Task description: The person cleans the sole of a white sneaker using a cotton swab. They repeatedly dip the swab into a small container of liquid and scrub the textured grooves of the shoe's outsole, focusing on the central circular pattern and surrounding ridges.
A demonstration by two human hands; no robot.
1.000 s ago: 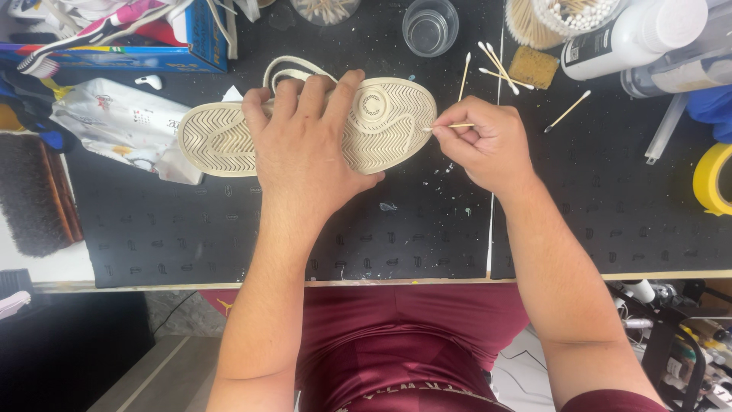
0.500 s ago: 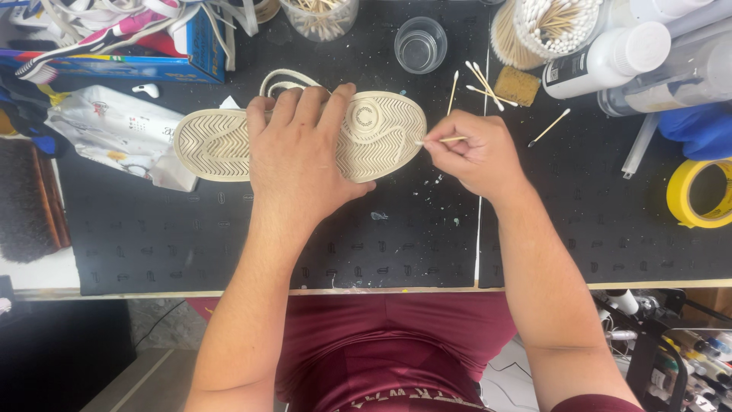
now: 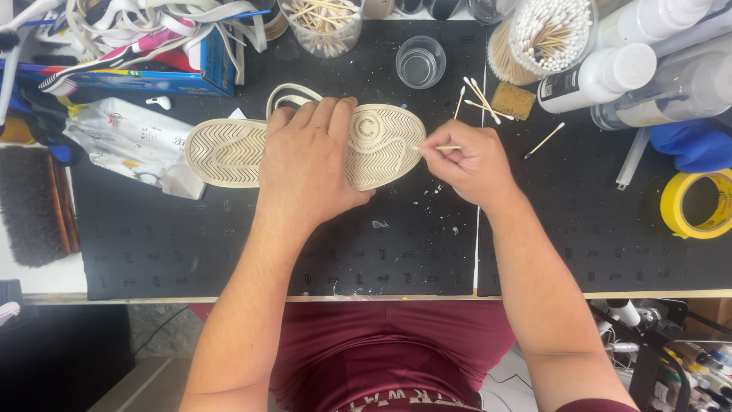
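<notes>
A cream shoe (image 3: 229, 149) lies sole up on the black mat (image 3: 381, 244), its grooved tread facing me. My left hand (image 3: 309, 164) presses flat on the middle of the sole, fingers spread over its far edge. My right hand (image 3: 465, 164) pinches a thin wooden stick (image 3: 442, 148) whose tip touches the sole's right end. A cream lace loop (image 3: 290, 95) shows behind the shoe.
Loose cotton swabs (image 3: 484, 95) and a small sponge (image 3: 512, 100) lie behind my right hand. Swab jars (image 3: 549, 30), a clear cup (image 3: 421, 61), white bottles (image 3: 602, 76), yellow tape (image 3: 698, 202), a crumpled wipe packet (image 3: 130, 141) and a brush (image 3: 34, 202) ring the mat.
The view has shifted a little, so the shoe and both hands sit slightly lower and to the right. The stick tip stays at the sole's right end; both grips are unchanged.
</notes>
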